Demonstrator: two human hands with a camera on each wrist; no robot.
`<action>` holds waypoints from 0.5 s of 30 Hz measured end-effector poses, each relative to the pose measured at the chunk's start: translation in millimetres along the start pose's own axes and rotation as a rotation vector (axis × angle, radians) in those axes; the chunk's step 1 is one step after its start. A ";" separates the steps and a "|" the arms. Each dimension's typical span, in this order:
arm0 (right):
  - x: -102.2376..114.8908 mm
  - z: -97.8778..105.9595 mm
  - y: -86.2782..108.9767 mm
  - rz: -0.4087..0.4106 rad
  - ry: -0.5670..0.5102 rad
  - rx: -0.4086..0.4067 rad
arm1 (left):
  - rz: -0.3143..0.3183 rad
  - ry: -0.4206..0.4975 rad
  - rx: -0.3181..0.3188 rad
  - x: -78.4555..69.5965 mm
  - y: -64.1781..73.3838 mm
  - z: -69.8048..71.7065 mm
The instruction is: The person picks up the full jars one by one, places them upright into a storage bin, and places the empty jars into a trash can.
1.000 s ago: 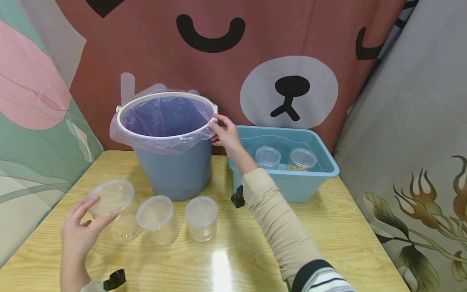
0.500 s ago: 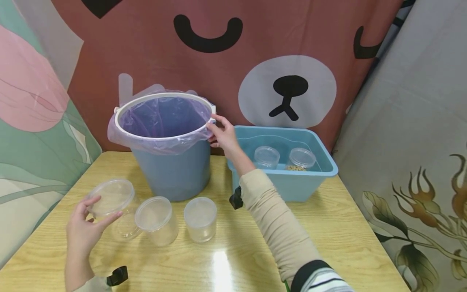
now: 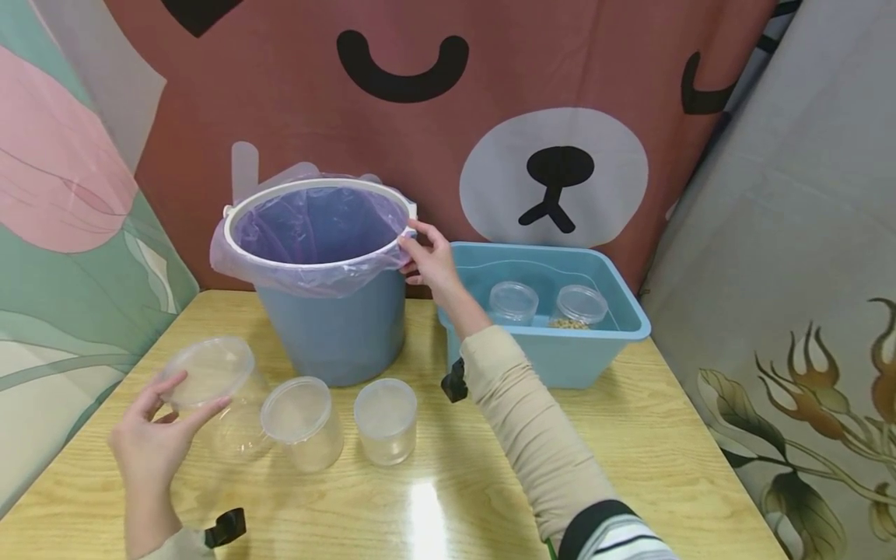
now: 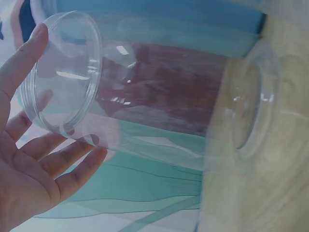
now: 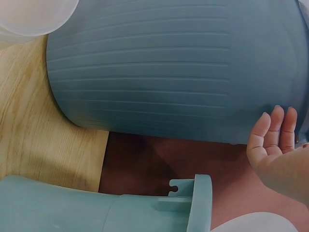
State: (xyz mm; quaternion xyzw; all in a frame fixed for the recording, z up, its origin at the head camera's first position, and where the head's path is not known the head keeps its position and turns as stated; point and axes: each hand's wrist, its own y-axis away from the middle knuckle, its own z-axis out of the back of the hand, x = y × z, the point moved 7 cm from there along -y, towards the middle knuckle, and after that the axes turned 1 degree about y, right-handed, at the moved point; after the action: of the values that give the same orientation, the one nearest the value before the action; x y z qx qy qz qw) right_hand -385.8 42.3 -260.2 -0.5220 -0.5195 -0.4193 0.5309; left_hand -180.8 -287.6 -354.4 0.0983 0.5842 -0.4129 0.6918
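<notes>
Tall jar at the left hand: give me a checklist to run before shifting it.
1. Left hand on the tall jar: ok, thumb and fingers span its lid.
2. Lid fully closed: cannot tell.
3. Jar base lifted off the table: cannot tell.
4. Path to the right: not ok, a shorter jar stands close by.
5. Bucket steadied: ok, the right hand holds its rim.
6. Liner over the bucket's edge: ok, it hangs down outside.

A tall clear jar (image 4: pixel 159 94) is near an upright, purple-lined blue bin (image 3: pixel 336 330).
</notes>
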 end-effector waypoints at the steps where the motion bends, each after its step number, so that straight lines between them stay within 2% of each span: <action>1: -0.2 0.2 0.0 0.000 0.000 -0.001 | -0.001 0.007 -0.001 -4.5 0.5 1.5; 12: -1.7 0.3 -1.0 0.006 0.001 -0.003 | 0.010 0.042 -0.005 -31.1 -1.4 18.7; 15: -2.6 0.4 -1.2 0.004 -0.002 -0.005 | -0.016 0.041 -0.024 -42.5 0.1 23.3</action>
State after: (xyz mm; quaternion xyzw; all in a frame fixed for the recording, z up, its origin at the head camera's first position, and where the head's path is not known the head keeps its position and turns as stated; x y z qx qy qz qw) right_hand -387.3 42.2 -262.6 -0.5249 -0.5179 -0.4188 0.5299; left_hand -162.9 -282.5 -309.7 0.0938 0.6040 -0.4095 0.6773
